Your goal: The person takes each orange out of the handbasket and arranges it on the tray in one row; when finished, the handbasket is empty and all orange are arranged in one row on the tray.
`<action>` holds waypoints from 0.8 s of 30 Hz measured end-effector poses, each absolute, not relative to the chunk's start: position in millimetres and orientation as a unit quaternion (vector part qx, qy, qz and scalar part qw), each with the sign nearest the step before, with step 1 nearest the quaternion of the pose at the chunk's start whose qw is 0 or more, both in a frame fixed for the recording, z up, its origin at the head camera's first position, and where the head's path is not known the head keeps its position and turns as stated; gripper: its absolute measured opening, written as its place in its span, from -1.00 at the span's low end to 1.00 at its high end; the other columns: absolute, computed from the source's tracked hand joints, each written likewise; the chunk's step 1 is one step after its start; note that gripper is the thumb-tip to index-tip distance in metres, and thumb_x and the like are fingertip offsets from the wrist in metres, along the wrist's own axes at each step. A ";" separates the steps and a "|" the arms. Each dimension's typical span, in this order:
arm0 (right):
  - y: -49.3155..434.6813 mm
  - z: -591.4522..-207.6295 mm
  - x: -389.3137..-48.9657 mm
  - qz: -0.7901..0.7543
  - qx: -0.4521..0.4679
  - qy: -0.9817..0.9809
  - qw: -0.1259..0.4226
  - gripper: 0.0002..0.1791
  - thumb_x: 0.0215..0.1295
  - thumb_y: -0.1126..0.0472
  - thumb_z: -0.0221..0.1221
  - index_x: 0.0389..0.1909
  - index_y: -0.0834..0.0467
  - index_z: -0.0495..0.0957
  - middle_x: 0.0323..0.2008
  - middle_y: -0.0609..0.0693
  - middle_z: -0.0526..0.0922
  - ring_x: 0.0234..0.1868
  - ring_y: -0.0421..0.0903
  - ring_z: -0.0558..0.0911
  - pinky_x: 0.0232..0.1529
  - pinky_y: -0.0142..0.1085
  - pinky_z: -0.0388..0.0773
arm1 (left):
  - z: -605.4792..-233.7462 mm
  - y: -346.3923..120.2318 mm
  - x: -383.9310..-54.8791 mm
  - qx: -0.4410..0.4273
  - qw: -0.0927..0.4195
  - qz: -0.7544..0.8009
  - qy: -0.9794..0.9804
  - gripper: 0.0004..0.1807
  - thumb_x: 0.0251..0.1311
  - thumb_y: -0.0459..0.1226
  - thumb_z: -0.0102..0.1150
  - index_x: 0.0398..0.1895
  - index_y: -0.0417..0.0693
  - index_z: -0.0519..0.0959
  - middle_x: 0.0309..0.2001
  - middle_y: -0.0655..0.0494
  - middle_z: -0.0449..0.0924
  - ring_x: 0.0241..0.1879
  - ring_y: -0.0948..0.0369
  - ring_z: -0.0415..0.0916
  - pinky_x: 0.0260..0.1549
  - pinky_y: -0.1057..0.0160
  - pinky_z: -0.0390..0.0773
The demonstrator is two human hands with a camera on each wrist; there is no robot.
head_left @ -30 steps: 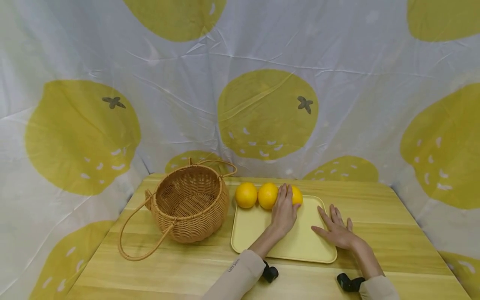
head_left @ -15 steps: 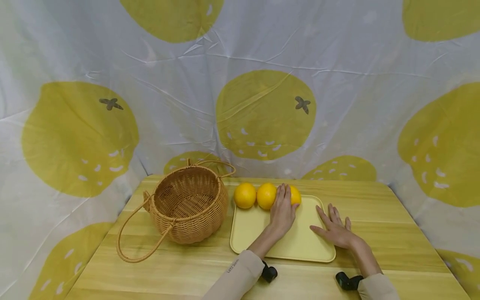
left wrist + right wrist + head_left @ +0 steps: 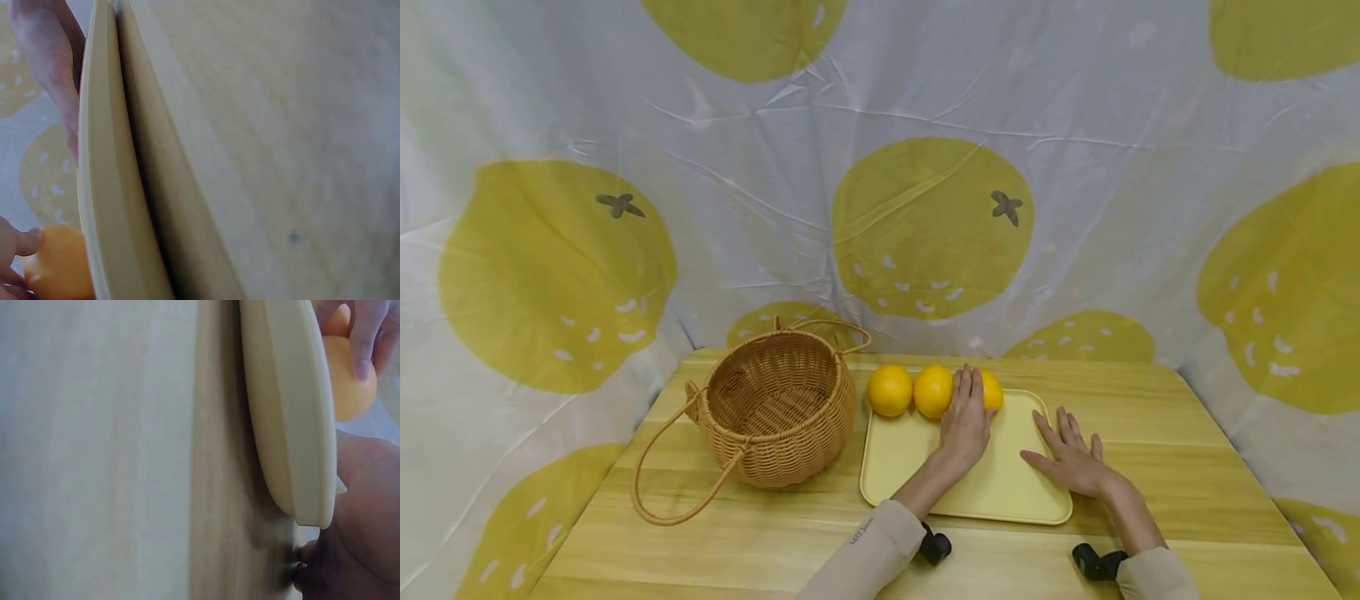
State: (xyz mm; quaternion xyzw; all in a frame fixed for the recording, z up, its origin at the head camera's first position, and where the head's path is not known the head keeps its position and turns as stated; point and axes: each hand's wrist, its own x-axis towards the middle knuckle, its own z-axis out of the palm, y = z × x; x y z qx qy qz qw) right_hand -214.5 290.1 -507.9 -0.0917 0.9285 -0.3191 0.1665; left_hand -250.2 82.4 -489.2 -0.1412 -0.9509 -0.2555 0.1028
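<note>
Three oranges stand in a row along the back of a pale yellow tray [image 3: 895, 471]: a left one [image 3: 891, 391], a middle one [image 3: 933, 392] and a right one [image 3: 992, 390]. My left hand [image 3: 967, 429] holds the right orange, fingers over its left side and thumb on its right; the hand hides part of the fruit. In the right wrist view that thumb presses on the orange [image 3: 350, 387]. My right hand [image 3: 1075, 467] lies with spread, straight fingers across the tray's right edge and holds nothing.
To the left of the tray stands a round wicker basket [image 3: 790, 446] with nothing inside; one handle [image 3: 647, 500] hangs down toward the front, the other leans back. The wooden table [image 3: 1187, 500] meets a lemon-print cloth [image 3: 1097, 208] behind.
</note>
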 end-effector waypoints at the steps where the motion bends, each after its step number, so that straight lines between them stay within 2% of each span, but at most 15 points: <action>1: 290.2 -507.6 -214.6 -0.318 -0.092 0.929 0.166 -0.01 0.56 -0.20 0.03 0.67 0.24 -0.23 0.57 0.49 -0.59 0.58 0.47 -0.55 0.27 0.53 -0.78 | -488.3 82.7 -249.5 -0.138 0.101 -0.254 -0.952 -0.22 0.40 -0.18 0.26 0.59 -0.25 0.20 0.61 -0.17 0.15 0.59 -0.02 0.17 0.01 0.22 0.72; 5: 290.8 -506.1 -214.7 -0.316 -0.092 0.929 0.167 -0.01 0.56 -0.20 0.04 0.67 0.24 -0.23 0.57 0.50 -0.58 0.58 0.47 -0.55 0.27 0.54 -0.77 | -482.2 82.5 -244.9 -0.130 0.093 -0.245 -0.956 -0.21 0.41 -0.17 0.25 0.60 -0.23 0.19 0.63 -0.13 0.11 0.61 -0.01 0.12 -0.09 0.25 0.74; 12: 298.6 -507.5 -213.4 -0.331 -0.103 0.925 0.157 0.02 0.53 -0.27 0.03 0.68 0.19 -0.24 0.55 0.53 -0.59 0.57 0.46 -0.57 0.24 0.53 -0.83 | -467.6 64.3 -229.8 -0.183 0.090 -0.228 -0.952 -0.24 0.45 -0.11 0.21 0.57 -0.30 0.22 0.62 -0.16 0.12 0.60 0.00 0.15 0.11 0.25 0.67; 16: 301.9 -506.9 -212.7 -0.333 -0.104 0.924 0.156 0.01 0.53 -0.27 0.03 0.69 0.15 -0.24 0.56 0.52 -0.58 0.57 0.46 -0.56 0.25 0.52 -0.83 | -460.9 39.5 -219.0 -0.208 0.080 -0.278 -0.934 -0.23 0.46 -0.12 0.20 0.57 -0.34 0.20 0.63 -0.17 0.10 0.60 -0.04 0.14 -0.04 0.22 0.73; 18: 302.0 -505.1 -212.9 -0.323 -0.099 0.927 0.165 0.02 0.54 -0.27 0.02 0.68 0.19 -0.25 0.56 0.52 -0.57 0.58 0.47 -0.53 0.26 0.53 -0.78 | -458.3 25.2 -214.5 -0.211 0.067 -0.299 -0.928 -0.23 0.47 -0.12 0.19 0.58 -0.34 0.18 0.63 -0.18 0.08 0.61 -0.06 0.12 0.04 0.15 0.71; 20: 300.9 -502.9 -213.2 -0.313 -0.094 0.929 0.174 0.01 0.54 -0.26 0.03 0.68 0.22 -0.23 0.57 0.50 -0.56 0.59 0.47 -0.50 0.29 0.53 -0.74 | -457.3 10.3 -211.3 -0.211 0.056 -0.318 -0.922 -0.23 0.49 -0.13 0.17 0.58 -0.35 0.17 0.63 -0.21 0.06 0.61 -0.10 0.09 0.21 0.06 0.62; 23: 299.4 -497.4 -214.1 -0.304 -0.094 0.929 0.187 0.00 0.55 -0.22 0.03 0.67 0.25 -0.21 0.57 0.52 -0.54 0.58 0.51 -0.48 0.30 0.56 -0.67 | -455.6 -11.7 -207.4 -0.208 0.044 -0.333 -0.919 -0.24 0.52 -0.13 0.13 0.58 -0.38 0.14 0.63 -0.25 0.03 0.62 -0.15 0.05 0.48 -0.17 0.29; 24: 299.0 -495.5 -214.7 -0.303 -0.095 0.929 0.189 0.00 0.55 -0.21 0.05 0.67 0.26 -0.19 0.57 0.53 -0.53 0.58 0.52 -0.47 0.30 0.57 -0.66 | -455.4 -18.6 -206.5 -0.207 0.043 -0.336 -0.918 -0.25 0.53 -0.13 0.11 0.58 -0.39 0.14 0.63 -0.27 0.02 0.62 -0.18 0.03 0.50 -0.23 0.21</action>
